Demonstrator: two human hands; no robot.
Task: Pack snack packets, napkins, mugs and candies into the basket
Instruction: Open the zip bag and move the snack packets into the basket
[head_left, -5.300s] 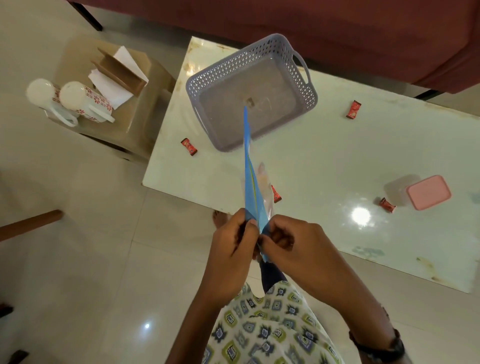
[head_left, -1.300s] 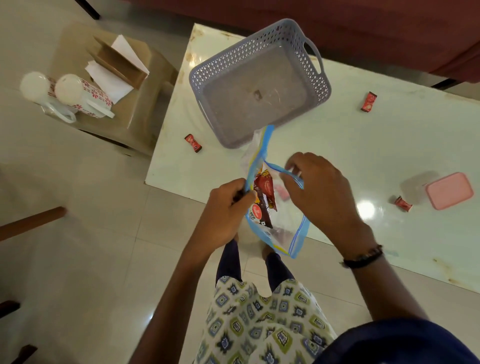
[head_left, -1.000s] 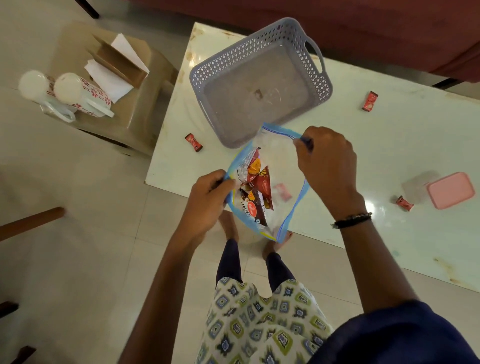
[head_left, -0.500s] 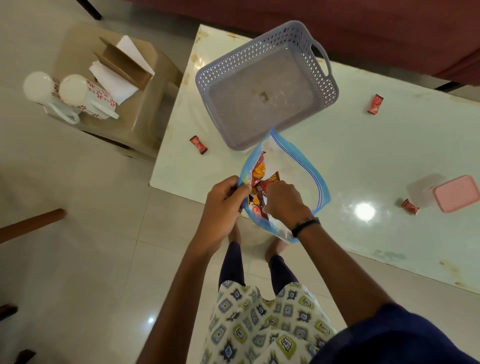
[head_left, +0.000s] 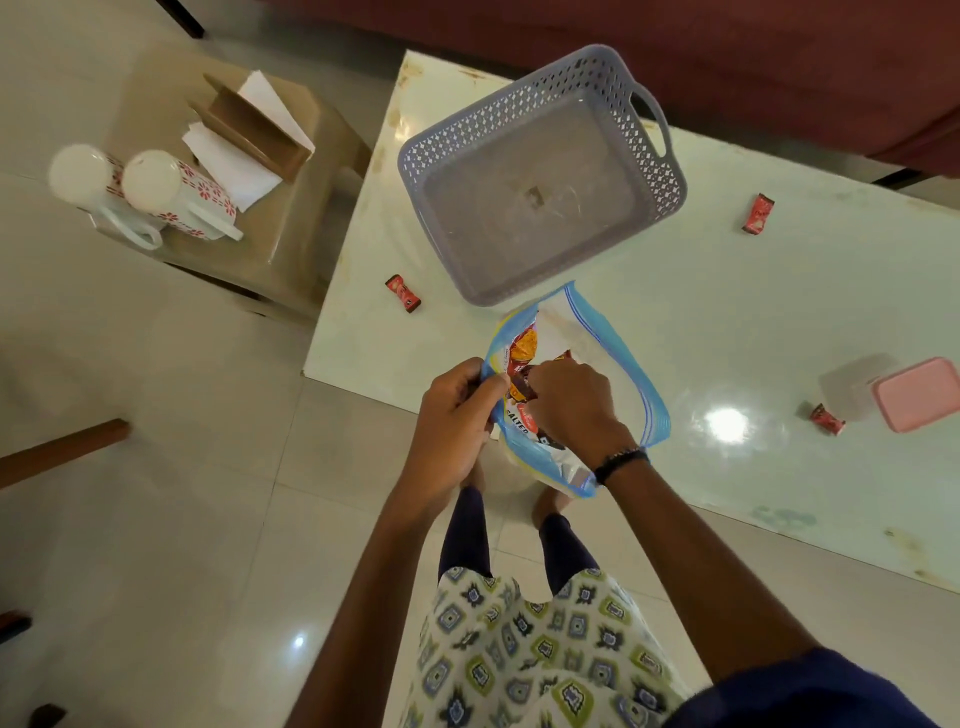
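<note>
Left hand (head_left: 457, 410) pinches zip bag (head_left: 613, 364) rim; right hand (head_left: 566, 400) inside grips snack packets (head_left: 522, 358). Recommend holding mouth wide, lifting straight out.

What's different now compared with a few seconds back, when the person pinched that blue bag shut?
The zip bag has been pulled open; the left hand holds its rim while the right hand has gone inside onto the snack packets. The basket, mugs, napkins and candies stayed put.

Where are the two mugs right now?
In the head view, both mugs lie on their sides on the brown stool at far left, beside the napkins, off the table.
</note>
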